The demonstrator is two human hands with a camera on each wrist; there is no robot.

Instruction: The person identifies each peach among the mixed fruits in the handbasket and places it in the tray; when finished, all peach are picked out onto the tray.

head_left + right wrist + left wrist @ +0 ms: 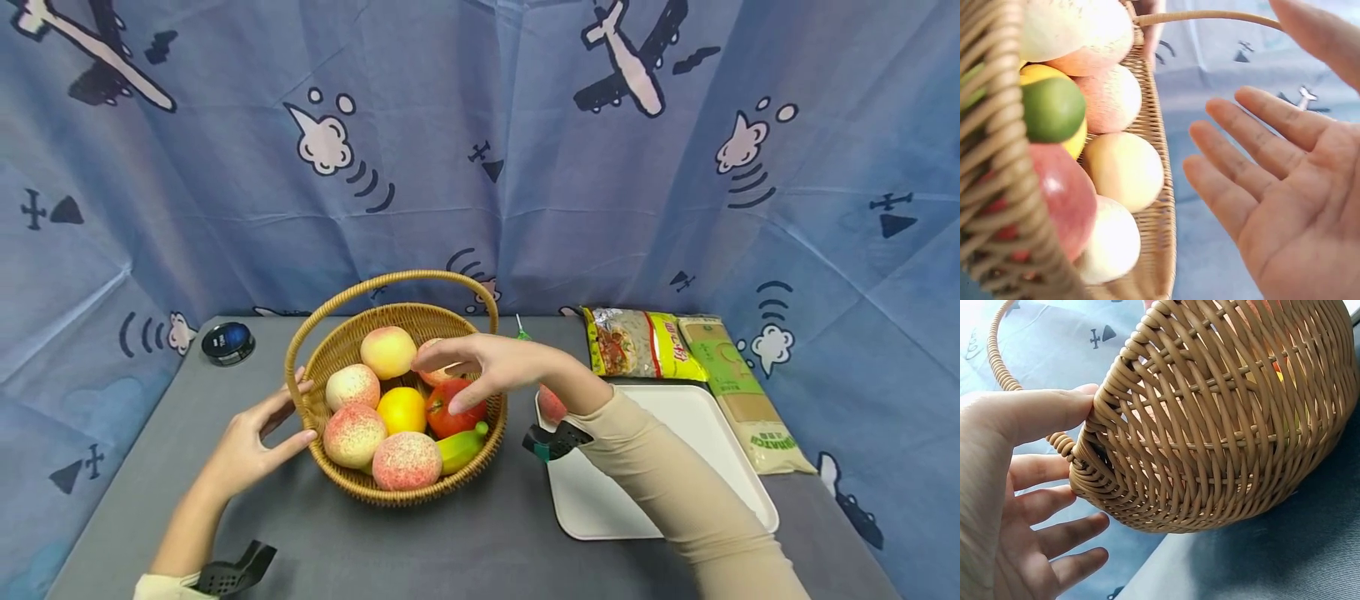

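The wicker basket (408,497) is sitting on the left-middle part of the counter (480,554), loaded with fruit and with its arched handle (390,279) up. I can count five peaches (407,461) in it, one partly behind my right hand, plus an orange-yellow fruit (402,411) in the middle, a red apple (450,410) beside it and a green-tipped banana (461,450) near the front right. I've got my left hand (243,446) at the basket's left side, fingers pretty much straight, with the thumb tip on the rim and a couple of fingertips touching around the handle's base. My right hand (491,364) is over the basket's right side, open, nothing in it. Off to the right there's a white tray (600,500), with something round and reddish (551,404) by its far-left corner, mostly blocked by my forearm, so can't tell what. Behind the tray is a yellow-and-red food packet (637,343), and a green-and-beige packet (742,392) runs along its right. A dark round container (228,343) sits far left, in front of a blue airplane-print curtain (420,125).
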